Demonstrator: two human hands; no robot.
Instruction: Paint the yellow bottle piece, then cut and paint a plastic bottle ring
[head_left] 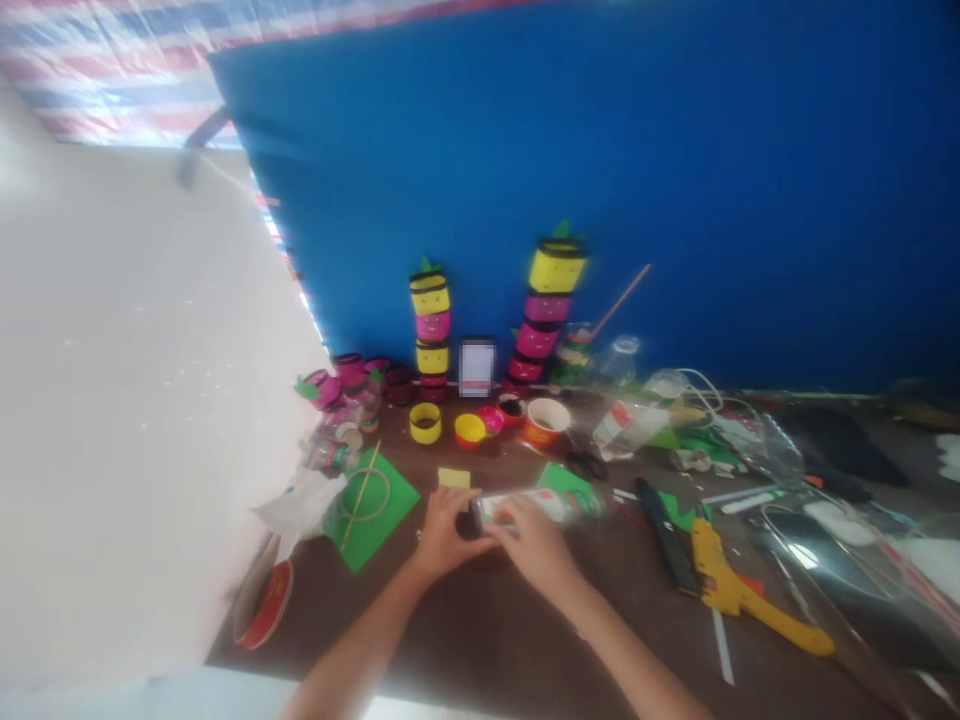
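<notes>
A clear plastic bottle (pixel 551 506) with a white, green and red label lies on its side on the dark table, its wide end to the left. My left hand (pixel 448 530) is curved at that end, thumb stretched toward the bottle and fingers apart from the thumb; whether it grips anything is unclear. Closed over the bottle's left part is my right hand (pixel 531 540), its fingertips on top. Behind my left hand lies a small yellow piece (pixel 454 478). A green sheet (pixel 562 478) sits partly behind the bottle.
Yellow and pink cup towers (pixel 433 325) (pixel 547 310) stand at the back by a blue board. Small cups (pixel 425 424) sit before them. At left are a green sheet (pixel 382 510) and red ring (pixel 270 605); at right, a black tool (pixel 666 535) and yellow glue gun (pixel 724 580).
</notes>
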